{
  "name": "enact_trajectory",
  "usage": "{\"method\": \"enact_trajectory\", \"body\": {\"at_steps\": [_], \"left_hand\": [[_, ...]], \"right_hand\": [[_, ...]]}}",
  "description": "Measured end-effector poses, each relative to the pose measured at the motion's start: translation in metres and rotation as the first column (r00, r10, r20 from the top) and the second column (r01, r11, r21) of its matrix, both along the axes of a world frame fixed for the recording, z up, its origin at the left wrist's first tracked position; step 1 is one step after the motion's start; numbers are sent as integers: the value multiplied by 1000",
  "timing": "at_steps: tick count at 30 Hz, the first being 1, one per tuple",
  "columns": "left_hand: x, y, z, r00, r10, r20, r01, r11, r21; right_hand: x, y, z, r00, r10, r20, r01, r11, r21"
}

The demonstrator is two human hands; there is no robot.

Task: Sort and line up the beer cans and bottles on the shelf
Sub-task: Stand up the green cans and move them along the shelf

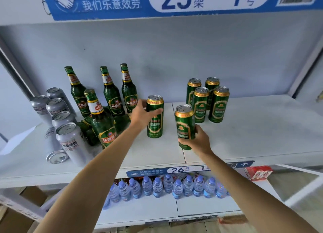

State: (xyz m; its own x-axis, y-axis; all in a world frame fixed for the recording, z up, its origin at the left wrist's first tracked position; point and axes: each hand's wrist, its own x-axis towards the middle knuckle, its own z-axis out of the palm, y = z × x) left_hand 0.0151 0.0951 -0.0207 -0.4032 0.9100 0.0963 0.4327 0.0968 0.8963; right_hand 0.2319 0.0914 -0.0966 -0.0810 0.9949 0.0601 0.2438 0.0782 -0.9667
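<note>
White shelf [244,136], smooth flat board with a seam down the middle; the right half toward the front edge is bare, as is the front strip below the hands. Back wall plain pale panel.

Left hand [142,114] curled round the upper side of 1 upright green can [155,117], thumb across its front, gripping it; can base sits on the shelf just left of the seam. Right hand [198,140] wraps the lower part of a second green can [185,126], gripping it near the front, right of the seam; can tilts slightly, cannot tell if its base touches the shelf.

Cluster of 4 green cans [208,100] upright at the back right, packed touching, gold rims, glossy metal. 4 green glass bottles [111,94] upright at back left, gold neck foil, red-white labels; more green bottles lie flat behind the front one. Silver cans [59,114] at far left, matte, mostly upright in a row, 1 lying on its side near the edge.

Below: water bottles [167,187], clear plastic, blue caps, in a row on the lower shelf.
</note>
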Motion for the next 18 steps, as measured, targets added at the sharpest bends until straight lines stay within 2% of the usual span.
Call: {"method": "enact_trajectory", "body": {"at_steps": [4,10,18], "left_hand": [[44,3,1,1000,-3,-4,3,1000,29],[121,13,-1,1000,18,-21,-17,998,62],[185,20,-15,1000,29,0,-29,997,69]], "right_hand": [[63,18,17,999,35,-37,-36,999,-31],[140,59,29,996,77,48,-72,993,-89],[175,82,24,973,206,100,-188,968,-165]]}}
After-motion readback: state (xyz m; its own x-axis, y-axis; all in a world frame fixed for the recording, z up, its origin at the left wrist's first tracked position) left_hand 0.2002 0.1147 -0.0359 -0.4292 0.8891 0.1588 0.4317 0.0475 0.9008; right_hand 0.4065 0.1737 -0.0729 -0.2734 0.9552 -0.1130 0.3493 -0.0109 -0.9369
